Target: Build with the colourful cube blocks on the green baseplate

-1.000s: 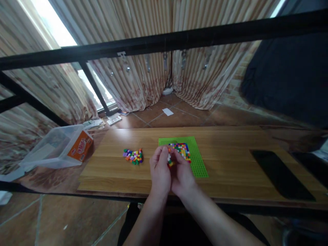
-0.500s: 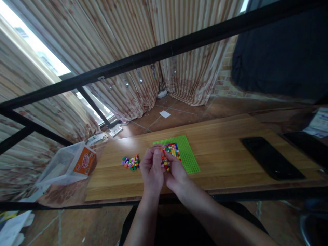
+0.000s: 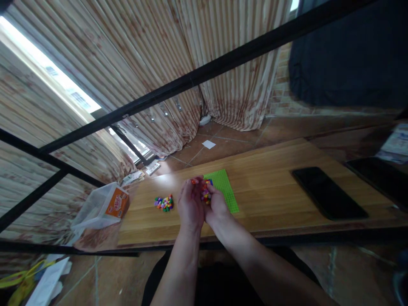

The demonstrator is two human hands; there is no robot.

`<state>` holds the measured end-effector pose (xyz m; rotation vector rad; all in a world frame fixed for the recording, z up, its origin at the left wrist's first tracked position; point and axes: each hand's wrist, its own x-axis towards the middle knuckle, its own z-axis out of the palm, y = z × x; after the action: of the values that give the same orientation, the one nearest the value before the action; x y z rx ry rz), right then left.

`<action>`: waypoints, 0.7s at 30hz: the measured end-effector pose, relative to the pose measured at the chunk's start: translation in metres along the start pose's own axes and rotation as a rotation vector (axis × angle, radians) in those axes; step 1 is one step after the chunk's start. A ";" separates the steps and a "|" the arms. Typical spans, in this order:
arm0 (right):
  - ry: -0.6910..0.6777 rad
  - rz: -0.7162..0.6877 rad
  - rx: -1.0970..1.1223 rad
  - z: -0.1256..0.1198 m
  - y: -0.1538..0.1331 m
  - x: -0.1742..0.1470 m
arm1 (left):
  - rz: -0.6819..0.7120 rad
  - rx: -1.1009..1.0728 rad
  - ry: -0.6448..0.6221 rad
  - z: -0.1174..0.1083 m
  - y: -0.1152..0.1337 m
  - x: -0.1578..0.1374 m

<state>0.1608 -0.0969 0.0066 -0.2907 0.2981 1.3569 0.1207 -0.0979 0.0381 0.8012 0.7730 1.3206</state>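
My left hand [image 3: 190,206] is cupped, palm up, against my right, with an orange-red toy brick [image 3: 193,181] at its fingers. My right hand [image 3: 217,205] curls around a small heap of mixed toy bricks [image 3: 205,195], mostly orange, purple and yellow. Both hands are above the green studded baseplate [image 3: 227,191] and hide its left part. A patch of colourful bricks on the baseplate is mostly covered by the hands; a blue edge [image 3: 209,181] of it shows. Left of my hands, a loose pile of bricks [image 3: 164,203] lies on the wooden table [image 3: 261,187].
A black phone [image 3: 328,193] lies on the table's right side, with another dark flat device [image 3: 381,180] beyond it. A clear plastic box [image 3: 98,208] with an orange label stands off the table's left end. A black metal bar [image 3: 191,80] crosses beyond the table.
My left hand has opened from a pinch and turned its palm upward, baring the brick at its fingers. The hands now cover more of the brick patch. The camera view has shifted slightly.
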 end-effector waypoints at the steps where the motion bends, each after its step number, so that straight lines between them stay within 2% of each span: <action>1: 0.044 0.051 0.030 0.004 -0.003 -0.004 | 0.005 0.004 -0.016 0.000 -0.001 -0.002; 3: 0.122 0.154 0.112 0.009 -0.009 -0.010 | 0.021 0.003 -0.039 0.001 -0.002 -0.005; 5: 0.134 0.174 0.106 0.009 -0.011 -0.013 | 0.044 0.008 -0.065 0.002 -0.003 -0.008; 10: -0.014 0.143 -0.043 -0.002 -0.008 -0.011 | 0.175 0.157 -0.139 0.006 -0.007 -0.015; 13: 0.011 0.163 -0.057 -0.001 -0.011 -0.012 | 0.244 0.221 -0.071 0.004 -0.001 -0.016; 15: 0.108 0.167 -0.043 0.004 -0.019 -0.013 | 0.294 0.299 0.014 -0.004 0.005 -0.015; 17: 0.178 0.160 -0.052 0.011 -0.033 -0.014 | 0.320 0.474 0.089 -0.019 0.009 -0.012; 19: 0.205 0.141 -0.034 0.016 -0.050 -0.014 | 0.265 0.626 0.123 -0.039 0.007 -0.007; 21: 0.200 0.147 -0.035 0.018 -0.065 -0.014 | 0.141 0.775 0.097 -0.058 -0.001 -0.002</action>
<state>0.2229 -0.1158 0.0303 -0.4422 0.4699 1.4820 0.0720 -0.0966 0.0073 1.4266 1.3587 1.1806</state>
